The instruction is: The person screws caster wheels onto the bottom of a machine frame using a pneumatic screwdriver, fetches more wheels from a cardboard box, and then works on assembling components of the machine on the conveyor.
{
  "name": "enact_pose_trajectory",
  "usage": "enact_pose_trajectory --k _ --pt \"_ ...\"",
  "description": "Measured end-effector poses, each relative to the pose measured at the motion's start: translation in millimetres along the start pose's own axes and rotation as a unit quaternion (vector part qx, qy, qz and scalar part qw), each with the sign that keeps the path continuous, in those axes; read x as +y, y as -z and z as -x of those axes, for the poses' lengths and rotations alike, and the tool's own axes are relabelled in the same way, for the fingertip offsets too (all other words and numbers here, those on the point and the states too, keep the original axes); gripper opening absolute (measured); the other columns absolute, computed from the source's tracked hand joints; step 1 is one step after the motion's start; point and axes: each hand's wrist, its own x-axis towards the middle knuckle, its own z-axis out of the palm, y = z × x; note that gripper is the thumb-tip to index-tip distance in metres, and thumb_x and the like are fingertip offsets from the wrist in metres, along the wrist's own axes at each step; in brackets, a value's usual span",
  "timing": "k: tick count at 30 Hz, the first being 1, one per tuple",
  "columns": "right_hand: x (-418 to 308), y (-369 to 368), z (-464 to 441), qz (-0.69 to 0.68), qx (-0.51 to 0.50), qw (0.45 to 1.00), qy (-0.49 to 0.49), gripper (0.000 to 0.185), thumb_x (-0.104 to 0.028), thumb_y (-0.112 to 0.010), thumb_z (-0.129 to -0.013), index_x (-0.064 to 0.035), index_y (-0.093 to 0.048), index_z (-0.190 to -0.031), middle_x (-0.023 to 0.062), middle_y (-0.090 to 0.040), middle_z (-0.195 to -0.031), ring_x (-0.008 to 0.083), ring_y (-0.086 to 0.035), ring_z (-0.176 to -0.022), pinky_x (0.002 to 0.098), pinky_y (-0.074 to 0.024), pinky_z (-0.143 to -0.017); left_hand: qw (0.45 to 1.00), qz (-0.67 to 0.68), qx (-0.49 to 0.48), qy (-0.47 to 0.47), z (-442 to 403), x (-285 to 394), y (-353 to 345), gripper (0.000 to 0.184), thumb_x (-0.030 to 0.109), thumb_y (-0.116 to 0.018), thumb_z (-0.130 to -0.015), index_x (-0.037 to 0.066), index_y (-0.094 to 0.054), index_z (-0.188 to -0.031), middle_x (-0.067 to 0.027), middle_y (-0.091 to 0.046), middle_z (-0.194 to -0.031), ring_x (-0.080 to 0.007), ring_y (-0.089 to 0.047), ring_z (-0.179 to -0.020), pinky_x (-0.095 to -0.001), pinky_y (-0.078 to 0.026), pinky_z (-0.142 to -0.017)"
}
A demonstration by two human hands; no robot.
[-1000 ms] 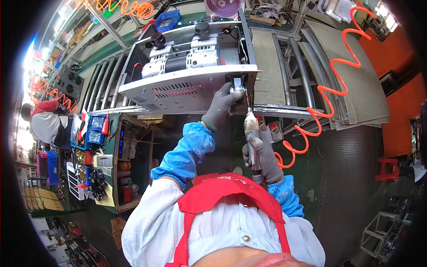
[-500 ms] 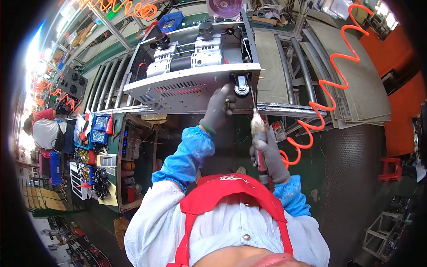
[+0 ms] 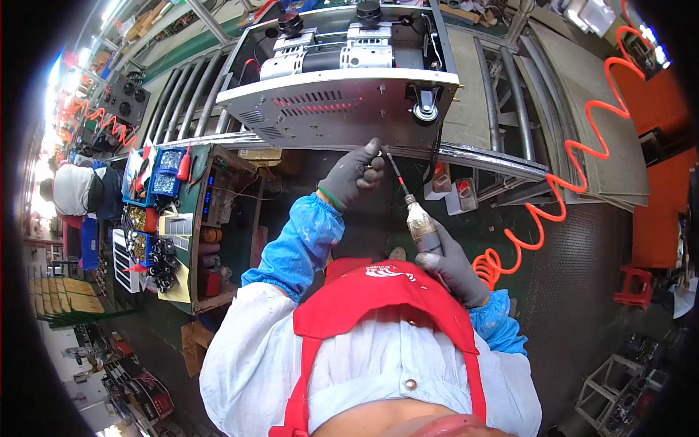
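Head view: one caster (image 3: 425, 111) is sitting on the casing (image 3: 313, 120), no second showing; right hand (image 3: 455, 266) is gripping a driver (image 3: 423, 226), left hand (image 3: 353, 177) pinching something tiny (image 3: 379, 154).

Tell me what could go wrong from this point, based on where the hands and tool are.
The bit of the driver ends right by the left hand, so a slip or early start might catch the glove.

The orange coiled hose hangs close beside the right hand and could snag the sleeve or tug at the arm.
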Motion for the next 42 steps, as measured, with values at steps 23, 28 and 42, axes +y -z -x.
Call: enact_pose_trajectory --k 23,28,42 --pt "8 0 -12 -0.027 -0.029 0.999 -0.031 0.078 -0.018 -0.07 -0.076 -0.0017 -0.034 -0.144 0.0086 -0.053 -0.112 0.0151 -0.054 -0.095 0.0294 -0.0463 -0.084 0.983 -0.125 0.096 -0.097 2 -16 -11 0.032 0.032 -0.043 -0.103 0.003 -0.049 -0.116 -0.0199 -0.063 -0.109 -0.0045 -0.036 -0.051 -0.0159 -0.031 -0.039" --pt "0 -9 -10 -0.021 -0.008 1.0 -0.017 0.078 -0.017 -0.069 -0.077 -0.0021 -0.034 -0.144 0.0073 -0.053 -0.109 0.0135 -0.054 -0.091 0.0284 -0.0461 -0.082 0.987 -0.061 0.099 -0.108 -6 -21 -12 0.031 0.031 -0.043 -0.103 0.003 -0.048 -0.115 -0.0186 -0.062 -0.108 -0.0043 -0.037 -0.052 -0.0162 -0.032 -0.039" --pt "-16 -12 -24 -0.251 -0.055 0.966 -0.03 0.058 -0.029 -0.061 -0.087 -0.005 -0.04 -0.135 0.0055 -0.05 -0.069 0.0136 -0.05 -0.054 0.0279 -0.0442 -0.048 0.972 -0.149 0.058 -0.173 -31 4 -39 0.035 0.028 -0.047 -0.102 0.003 -0.048 -0.126 -0.0125 -0.063 -0.1 -0.0054 -0.042 -0.056 -0.0171 -0.033 -0.041"
